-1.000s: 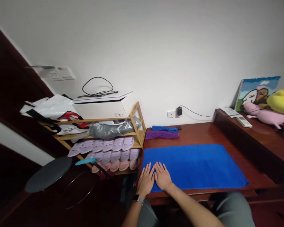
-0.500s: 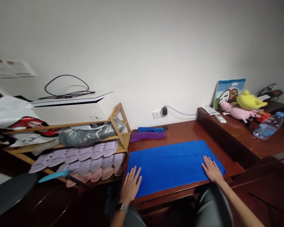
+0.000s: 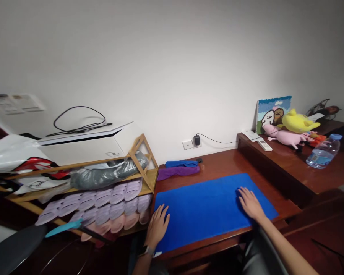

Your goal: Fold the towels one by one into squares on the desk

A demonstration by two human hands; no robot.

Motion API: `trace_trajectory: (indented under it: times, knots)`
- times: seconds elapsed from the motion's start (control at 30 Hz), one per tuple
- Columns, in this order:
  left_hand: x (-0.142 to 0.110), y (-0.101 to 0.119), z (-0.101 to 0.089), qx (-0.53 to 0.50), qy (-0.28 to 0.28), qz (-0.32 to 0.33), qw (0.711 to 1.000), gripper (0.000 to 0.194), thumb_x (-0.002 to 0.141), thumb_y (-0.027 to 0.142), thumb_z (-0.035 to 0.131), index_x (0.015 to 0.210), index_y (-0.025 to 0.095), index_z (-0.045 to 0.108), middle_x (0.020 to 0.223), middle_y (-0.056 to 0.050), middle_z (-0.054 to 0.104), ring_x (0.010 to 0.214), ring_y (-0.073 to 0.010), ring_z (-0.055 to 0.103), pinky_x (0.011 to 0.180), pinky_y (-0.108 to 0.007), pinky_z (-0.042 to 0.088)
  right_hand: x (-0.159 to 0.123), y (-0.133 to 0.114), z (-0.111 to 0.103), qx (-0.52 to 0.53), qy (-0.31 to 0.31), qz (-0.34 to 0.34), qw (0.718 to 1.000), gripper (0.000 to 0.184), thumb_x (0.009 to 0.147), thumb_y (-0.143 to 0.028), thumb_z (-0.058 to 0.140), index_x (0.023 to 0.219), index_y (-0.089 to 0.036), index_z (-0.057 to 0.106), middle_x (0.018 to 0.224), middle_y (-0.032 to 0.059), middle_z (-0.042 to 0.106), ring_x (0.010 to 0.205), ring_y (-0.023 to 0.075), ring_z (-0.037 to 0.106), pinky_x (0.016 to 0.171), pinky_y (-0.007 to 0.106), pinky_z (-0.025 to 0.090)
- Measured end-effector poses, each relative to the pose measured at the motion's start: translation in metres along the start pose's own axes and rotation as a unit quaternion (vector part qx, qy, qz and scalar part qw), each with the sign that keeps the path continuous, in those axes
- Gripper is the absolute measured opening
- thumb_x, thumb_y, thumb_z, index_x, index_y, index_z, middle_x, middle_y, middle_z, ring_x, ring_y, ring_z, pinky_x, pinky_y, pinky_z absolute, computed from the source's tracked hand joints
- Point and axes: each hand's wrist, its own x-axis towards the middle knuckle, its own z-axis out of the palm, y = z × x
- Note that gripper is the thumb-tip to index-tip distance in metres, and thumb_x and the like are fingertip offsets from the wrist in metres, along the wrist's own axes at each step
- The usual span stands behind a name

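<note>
A blue cloth [image 3: 203, 210] lies spread flat over the front of the reddish-brown wooden desk [image 3: 218, 162]. My left hand [image 3: 157, 226] is at the cloth's left edge, its fingers stretched out and holding nothing. On the cloth's right part is my right hand [image 3: 250, 202], palm down with fingers spread. A small white tag [image 3: 157, 254] shows at the cloth's front left corner, near my left wrist. Behind the cloth, a folded purple cloth [image 3: 177, 171] and a folded blue cloth [image 3: 181, 164] lie by the wall.
To the left stands a wooden rack [image 3: 149, 179] with several lilac slippers [image 3: 119, 193] and a white box [image 3: 83, 151]. On the raised surface at right are a water bottle [image 3: 323, 152], a pink plush toy [image 3: 285, 136], a yellow plush toy [image 3: 298, 120] and a remote control [image 3: 265, 145].
My right hand has moved slightly left, farther in from the cloth's right edge. The cloth looks smoother there, and a white tag now shows at its front left corner. The view has shifted slightly.
</note>
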Motion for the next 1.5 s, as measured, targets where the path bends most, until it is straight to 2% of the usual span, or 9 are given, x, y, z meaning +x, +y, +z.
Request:
trace_trajectory:
  times: [0.17,0.27,0.43,0.57,0.7,0.93,1.03,1.13,1.5]
  knots:
    - [0.052,-0.009,0.006,0.015,-0.049,-0.019,0.998,0.054,0.105,0.041,0.039,0.154,0.023,0.051,0.166,-0.009,0.043,0.154,-0.0268,0.038,0.126,-0.049,0.032,0.048,-0.137,0.019,0.07,-0.049,-0.113,0.99,0.063,0.106,-0.046,0.025,0.161,-0.02,0.041,0.168,0.0073,0.037,0.158,0.0242,0.026,0.13,0.048,0.018]
    - [0.074,-0.019,0.015,0.031,-0.057,-0.036,0.997,0.056,0.105,0.043,0.039,0.158,0.024,0.046,0.169,-0.009,0.037,0.156,-0.0273,0.033,0.127,-0.05,0.029,0.071,-0.196,0.037,0.092,-0.089,-0.152,0.98,0.063,0.106,-0.047,0.026,0.163,-0.023,0.036,0.169,0.0048,0.033,0.159,0.0243,0.023,0.13,0.048,0.017]
    - [0.083,-0.035,0.037,0.045,-0.057,-0.048,0.996,0.06,0.104,0.052,0.04,0.16,0.028,0.042,0.168,-0.011,0.037,0.155,-0.0288,0.035,0.126,-0.053,0.029,0.099,-0.251,0.069,0.113,-0.112,-0.198,0.967,0.063,0.107,-0.049,0.026,0.164,-0.024,0.032,0.171,0.0042,0.028,0.16,0.0253,0.019,0.131,0.049,0.013]
    - [0.081,-0.04,0.047,0.043,-0.046,-0.049,0.997,0.063,0.103,0.056,0.039,0.16,0.029,0.042,0.169,-0.01,0.037,0.155,-0.0298,0.035,0.125,-0.054,0.03,0.108,-0.261,0.086,0.118,-0.11,-0.205,0.965,0.065,0.107,-0.052,0.027,0.165,-0.024,0.031,0.171,0.005,0.027,0.16,0.0255,0.018,0.131,0.05,0.013]
    - [0.081,-0.039,0.046,0.035,-0.042,-0.041,0.998,0.063,0.103,0.057,0.039,0.16,0.029,0.04,0.169,-0.01,0.037,0.156,-0.0308,0.034,0.125,-0.055,0.031,0.114,-0.209,0.077,0.083,-0.114,-0.169,0.975,0.066,0.106,-0.057,0.025,0.165,-0.026,0.03,0.171,0.0046,0.027,0.16,0.0248,0.018,0.13,0.051,0.012]
    - [0.082,-0.039,0.046,0.057,-0.041,-0.036,0.997,0.064,0.103,0.058,0.039,0.16,0.029,0.041,0.168,-0.011,0.039,0.154,-0.0341,0.037,0.123,-0.056,0.033,0.124,0.009,0.028,-0.049,-0.109,0.043,0.992,0.069,0.104,-0.057,0.024,0.166,-0.026,0.028,0.173,0.0039,0.024,0.16,0.0254,0.017,0.13,0.049,0.013]
    - [0.082,-0.041,0.045,0.067,-0.041,-0.026,0.997,0.065,0.103,0.057,0.04,0.16,0.027,0.041,0.168,-0.014,0.039,0.153,-0.0352,0.039,0.122,-0.055,0.034,0.12,0.075,0.024,-0.082,-0.086,0.094,0.988,0.07,0.104,-0.056,0.024,0.167,-0.025,0.025,0.173,0.0034,0.022,0.161,0.0262,0.016,0.13,0.048,0.014]
    - [0.083,-0.04,0.043,0.071,-0.055,-0.029,0.996,0.065,0.103,0.057,0.039,0.161,0.027,0.04,0.168,-0.014,0.038,0.153,-0.0348,0.038,0.122,-0.055,0.034,0.117,0.096,0.029,-0.084,-0.07,0.092,0.99,0.072,0.103,-0.057,0.022,0.167,-0.024,0.024,0.174,0.0037,0.022,0.161,0.0258,0.015,0.129,0.047,0.016]
    - [0.081,-0.028,0.036,0.042,-0.075,-0.06,0.995,0.062,0.104,0.056,0.038,0.16,0.03,0.041,0.169,-0.01,0.037,0.155,-0.0321,0.034,0.125,-0.054,0.028,0.123,0.105,0.038,-0.096,-0.086,0.097,0.987,0.074,0.099,-0.056,0.02,0.166,-0.024,0.028,0.172,0.0052,0.026,0.158,0.0301,0.024,0.126,0.054,0.023]
